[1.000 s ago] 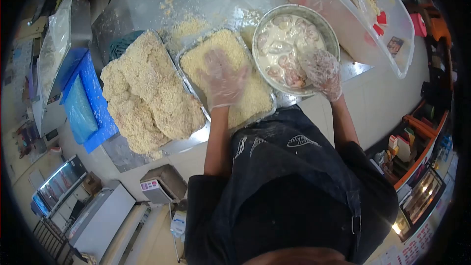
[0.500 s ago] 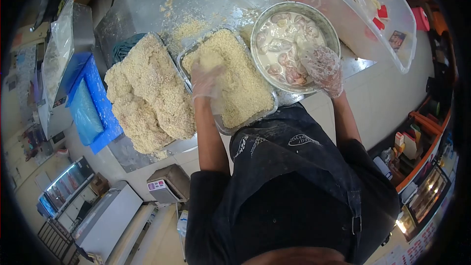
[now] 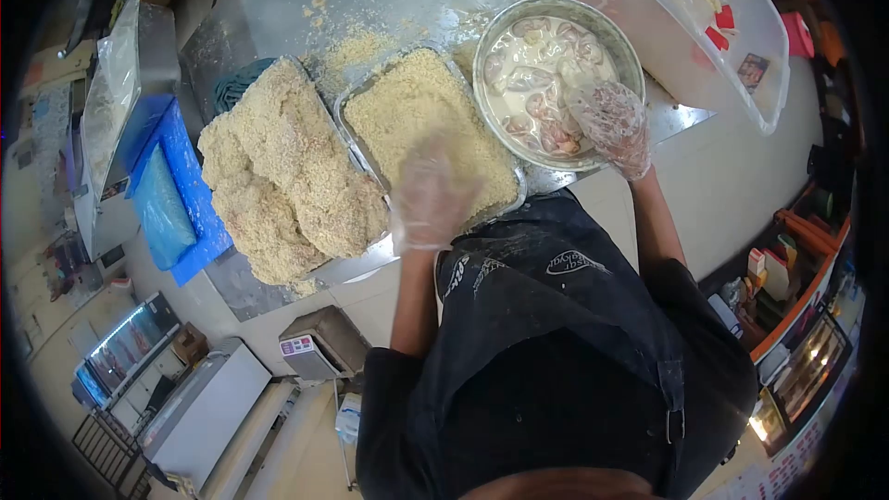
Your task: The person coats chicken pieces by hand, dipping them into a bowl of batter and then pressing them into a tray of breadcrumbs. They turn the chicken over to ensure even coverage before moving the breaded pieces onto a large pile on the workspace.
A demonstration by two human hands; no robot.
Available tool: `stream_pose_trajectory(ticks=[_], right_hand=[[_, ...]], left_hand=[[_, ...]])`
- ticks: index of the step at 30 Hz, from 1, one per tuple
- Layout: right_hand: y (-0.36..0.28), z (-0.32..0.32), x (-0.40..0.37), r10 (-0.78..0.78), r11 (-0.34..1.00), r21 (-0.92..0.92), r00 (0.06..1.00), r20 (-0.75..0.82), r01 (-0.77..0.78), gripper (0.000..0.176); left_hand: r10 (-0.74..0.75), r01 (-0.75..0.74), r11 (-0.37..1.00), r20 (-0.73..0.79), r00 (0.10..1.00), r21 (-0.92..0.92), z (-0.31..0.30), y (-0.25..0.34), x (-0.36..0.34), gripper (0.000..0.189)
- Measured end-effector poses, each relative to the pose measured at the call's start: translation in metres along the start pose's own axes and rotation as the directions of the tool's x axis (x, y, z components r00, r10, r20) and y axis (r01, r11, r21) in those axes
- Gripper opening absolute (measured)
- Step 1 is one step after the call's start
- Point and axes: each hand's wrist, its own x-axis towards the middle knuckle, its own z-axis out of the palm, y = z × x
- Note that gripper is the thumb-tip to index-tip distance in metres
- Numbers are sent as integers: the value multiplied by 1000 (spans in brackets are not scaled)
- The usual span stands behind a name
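My left hand [image 3: 433,190], in a clear plastic glove, is low over a metal tray [image 3: 355,141] of pale coarse crumbs [image 3: 403,97]. Its fingers are blurred, but the thumb stands apart from them and no piece shows in the hand. At the right side of a round metal bowl [image 3: 630,56], my gloved right hand [image 3: 613,125] reaches over the rim, its glove coated with wet batter and crumbs. Its fingertips are turned down out of sight near the meat pieces [image 3: 554,120], which lie in milky liquid. Whether it grips one cannot be seen.
Left of the tray, a large heap of crumb-coated pieces [image 3: 287,171] rises above the metal table [image 3: 407,0]. A clear plastic bin [image 3: 639,32] stands beyond the bowl. At the far left lies a blue bag [image 3: 162,208]. A scale [image 3: 310,352] stands below the table edge.
My left hand has swept down and to the right through the crumb tray, toward my apron. My right hand has hardly moved at the bowl.
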Motion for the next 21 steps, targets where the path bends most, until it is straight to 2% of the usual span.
stream_pose_trajectory(ticks=[1, 2, 4, 6, 8, 10, 12, 13, 14, 16, 17, 19, 21], right_hand=[[-1, 1, -2, 37, 998, 56, 999, -4, -36, 35], [-3, -1, 0, 12, 999, 37, 1000, 14, -13, 36], [-7, -8, 8, -47, 999, 5, 998, 50, 47, 36], [-6, -6, 6, -35, 999, 39, 999, 33, 33, 35], [-5, -5, 10, -35, 998, 49, 999, 18, 34, 34], [-8, -8, 10, -37, 999, 37, 999, 29, 35, 32], [-4, -7, 8, -83, 996, -18, 996, 15, 83, 32], [-2, -6, 6, -105, 993, -44, 994, 12, 106, 31], [-2, -4, 2, -37, 999, 34, 999, 24, 37, 32], [-3, -1, 1, 69, 987, 147, 997, 32, -73, 33], [-3, 1, 2, 106, 977, 183, 994, 25, -108, 34], [-7, 0, 4, 131, 973, 194, 991, -16, -125, 36], [-6, -2, 4, 48, 990, 135, 999, -25, -44, 39]], left_hand=[[-23, 20, 997, 32, 999, 81, 7, 12, -4, 61], [-52, 42, 986, 57, 997, 162, 12, 26, -9, 59], [-36, 30, 978, 27, 999, 205, 19, 27, -16, 56], [64, -50, 988, -90, 994, 144, 40, 2, -18, 52], [79, -107, 985, -195, 978, -135, 55, -28, -14, 51], [52, -93, 992, -388, 920, -86, 41, -33, -2, 52], [87, 102, 962, -642, 761, 252, 12, -25, 13, 55], [-124, 173, 984, -516, 848, 48, -3, -19, 12, 61], [-307, 275, 951, -333, 891, -141, -16, -13, 11, 66], [-376, 355, 923, -150, 914, -148, -7, -11, 3, 75], [-298, 304, 953, -173, 939, 10, 20, -12, -12, 77], [-265, 282, 955, -164, 950, 93, 58, -17, -28, 77], [-350, 345, 937, -127, 928, -63, 70, -20, -30, 72]])
